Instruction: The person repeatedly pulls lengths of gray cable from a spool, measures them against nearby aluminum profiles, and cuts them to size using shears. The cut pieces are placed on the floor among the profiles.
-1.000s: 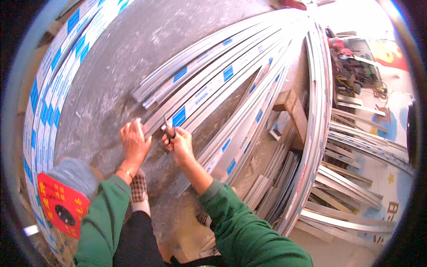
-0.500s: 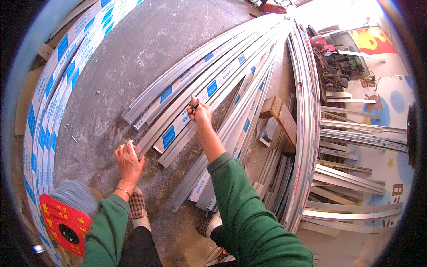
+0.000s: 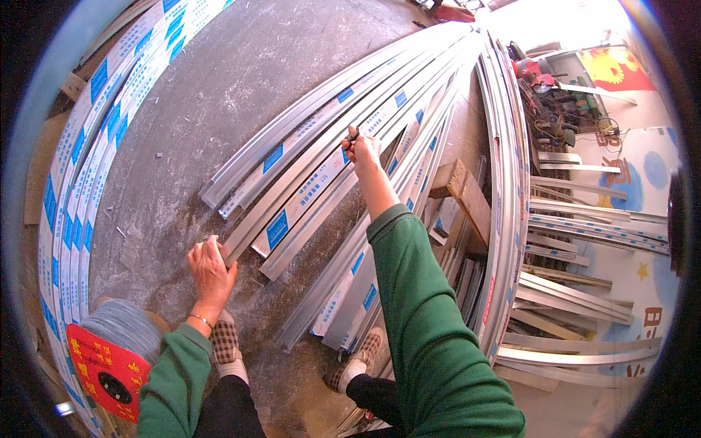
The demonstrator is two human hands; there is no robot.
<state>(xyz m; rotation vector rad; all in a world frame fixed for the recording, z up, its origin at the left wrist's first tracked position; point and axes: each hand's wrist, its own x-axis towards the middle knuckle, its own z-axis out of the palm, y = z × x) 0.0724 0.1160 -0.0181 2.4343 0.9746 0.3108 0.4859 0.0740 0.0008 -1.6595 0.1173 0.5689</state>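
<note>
My left hand [image 3: 212,271] grips the near end of a long silvery metal profile [image 3: 274,210], its fingers closed over the tip. My right hand [image 3: 365,152] is further along the same profile, its fingers closed round a small dark tool [image 3: 353,139] with what look like loop handles; its kind is hard to make out. Right beside that profile lies another, with white and blue protective film [image 3: 305,196]. To its left are more profiles [image 3: 237,182], partly wrapped in the same film.
A reel of grey cord [image 3: 120,328] with a red face stands at lower left, by film-wrapped lengths [image 3: 73,212]. Right of the fan of profiles are a wooden block [image 3: 467,197], a long stack of profiles [image 3: 505,219], many offcuts [image 3: 577,292] and power tools [image 3: 544,87]. My checked shoes [image 3: 225,337] are below.
My right hand has moved forward and to the right along the profile with the dark tool. My left hand stays at the profile's near end.
</note>
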